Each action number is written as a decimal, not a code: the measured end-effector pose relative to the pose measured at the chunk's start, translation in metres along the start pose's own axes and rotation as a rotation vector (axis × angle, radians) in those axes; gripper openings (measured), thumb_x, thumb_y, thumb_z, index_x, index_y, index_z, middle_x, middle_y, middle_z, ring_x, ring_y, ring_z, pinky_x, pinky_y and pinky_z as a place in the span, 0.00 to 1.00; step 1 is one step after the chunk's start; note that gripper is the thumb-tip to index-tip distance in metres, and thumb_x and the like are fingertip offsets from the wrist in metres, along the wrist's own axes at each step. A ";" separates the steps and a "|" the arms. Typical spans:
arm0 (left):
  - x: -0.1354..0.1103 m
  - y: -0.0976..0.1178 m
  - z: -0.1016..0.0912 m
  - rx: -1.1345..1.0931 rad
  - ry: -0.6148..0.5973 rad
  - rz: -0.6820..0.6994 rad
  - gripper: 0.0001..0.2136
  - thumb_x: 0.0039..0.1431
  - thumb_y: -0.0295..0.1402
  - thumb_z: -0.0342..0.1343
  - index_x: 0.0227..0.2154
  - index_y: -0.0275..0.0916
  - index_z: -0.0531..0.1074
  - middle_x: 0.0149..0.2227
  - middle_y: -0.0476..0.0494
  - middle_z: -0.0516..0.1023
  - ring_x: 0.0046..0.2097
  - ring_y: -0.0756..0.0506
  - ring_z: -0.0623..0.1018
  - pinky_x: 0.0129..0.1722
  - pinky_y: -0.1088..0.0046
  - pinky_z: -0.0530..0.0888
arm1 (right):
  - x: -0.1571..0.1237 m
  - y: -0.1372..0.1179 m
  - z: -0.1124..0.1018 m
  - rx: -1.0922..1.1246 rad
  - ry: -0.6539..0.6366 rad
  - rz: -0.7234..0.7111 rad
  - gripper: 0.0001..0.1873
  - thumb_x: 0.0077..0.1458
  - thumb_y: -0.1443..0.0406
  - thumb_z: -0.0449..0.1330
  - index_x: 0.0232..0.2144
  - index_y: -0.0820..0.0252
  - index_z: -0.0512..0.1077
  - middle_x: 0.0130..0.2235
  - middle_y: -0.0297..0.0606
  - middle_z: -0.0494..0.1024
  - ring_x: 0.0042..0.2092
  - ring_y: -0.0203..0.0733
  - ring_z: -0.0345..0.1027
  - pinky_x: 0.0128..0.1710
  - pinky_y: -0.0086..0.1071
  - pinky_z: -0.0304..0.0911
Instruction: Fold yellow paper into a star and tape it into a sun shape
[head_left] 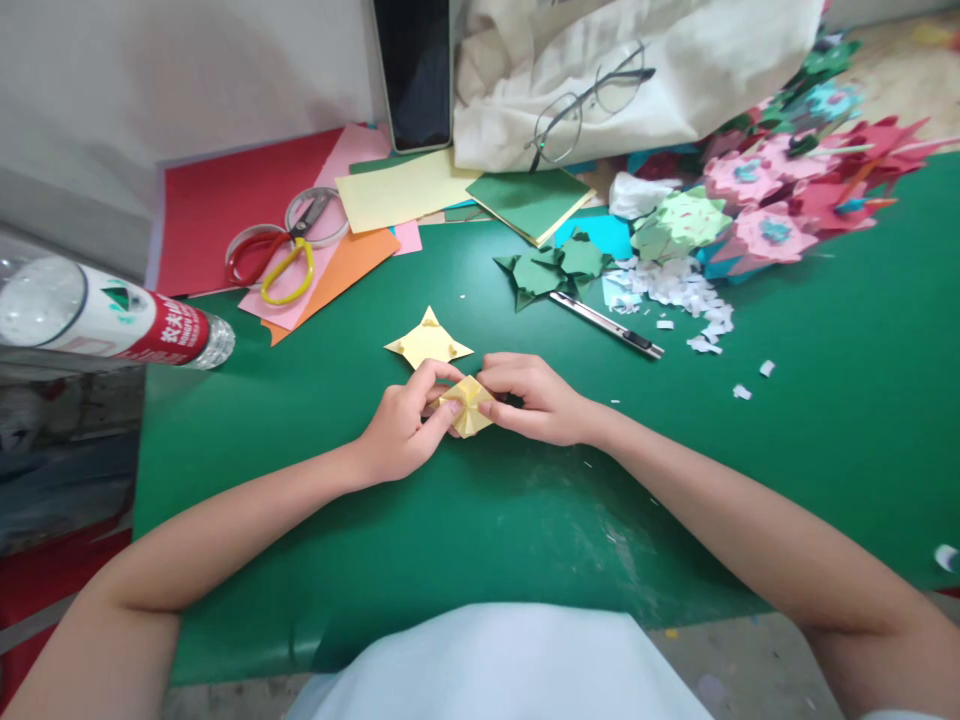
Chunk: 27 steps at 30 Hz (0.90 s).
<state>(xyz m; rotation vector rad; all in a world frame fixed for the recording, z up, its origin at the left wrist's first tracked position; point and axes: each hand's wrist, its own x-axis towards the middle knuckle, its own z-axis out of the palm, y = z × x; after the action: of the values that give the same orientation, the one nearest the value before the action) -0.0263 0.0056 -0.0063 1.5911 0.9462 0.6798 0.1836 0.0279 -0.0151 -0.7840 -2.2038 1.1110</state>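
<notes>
Your left hand [401,425] and right hand [529,398] both pinched on small yellow folded piece [466,405], desk centre. One finished yellow star piece [427,342] just behind. Current piece part-folded; creasing remains.

- big green mat [825,450] covers pretty much the whole work surface
- plain whitish wall [187,70] up at 11 o'clock, soft shadow on it
- bare greyish tabletop edge [750,670] peeks out at 5 o'clock
- light's even, kinda indoor-flat, slight glare on the mat near 6 o'clock
</notes>
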 end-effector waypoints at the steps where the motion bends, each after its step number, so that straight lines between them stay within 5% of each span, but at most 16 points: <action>1: 0.000 -0.001 0.000 -0.003 0.003 0.010 0.07 0.64 0.32 0.51 0.43 0.41 0.61 0.28 0.52 0.81 0.28 0.52 0.81 0.28 0.82 0.75 | 0.000 0.000 0.000 -0.006 0.005 -0.001 0.19 0.64 0.59 0.51 0.23 0.60 0.63 0.23 0.30 0.61 0.28 0.32 0.54 0.31 0.28 0.49; 7: -0.001 -0.004 0.001 -0.019 0.012 0.071 0.10 0.66 0.32 0.50 0.48 0.43 0.61 0.30 0.53 0.81 0.29 0.52 0.82 0.30 0.80 0.80 | 0.001 -0.004 0.002 -0.056 0.053 -0.007 0.15 0.65 0.60 0.51 0.26 0.60 0.63 0.24 0.30 0.62 0.29 0.32 0.55 0.31 0.28 0.50; 14: -0.001 -0.006 0.001 0.043 0.012 0.047 0.09 0.66 0.33 0.51 0.47 0.42 0.64 0.32 0.52 0.82 0.29 0.51 0.83 0.28 0.81 0.79 | -0.001 -0.005 0.006 0.064 0.272 -0.005 0.08 0.61 0.62 0.59 0.38 0.57 0.62 0.31 0.29 0.65 0.28 0.29 0.59 0.28 0.24 0.57; 27: -0.001 -0.003 0.000 0.042 0.000 -0.031 0.08 0.65 0.34 0.50 0.46 0.42 0.62 0.30 0.53 0.81 0.28 0.51 0.82 0.28 0.79 0.79 | 0.000 -0.005 0.007 -0.034 0.212 -0.005 0.03 0.61 0.67 0.57 0.37 0.59 0.64 0.29 0.28 0.67 0.28 0.28 0.58 0.29 0.23 0.55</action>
<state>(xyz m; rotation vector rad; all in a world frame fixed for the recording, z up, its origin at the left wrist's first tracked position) -0.0278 0.0049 -0.0089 1.6101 0.9892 0.6423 0.1771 0.0216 -0.0146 -0.8684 -2.0504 0.9436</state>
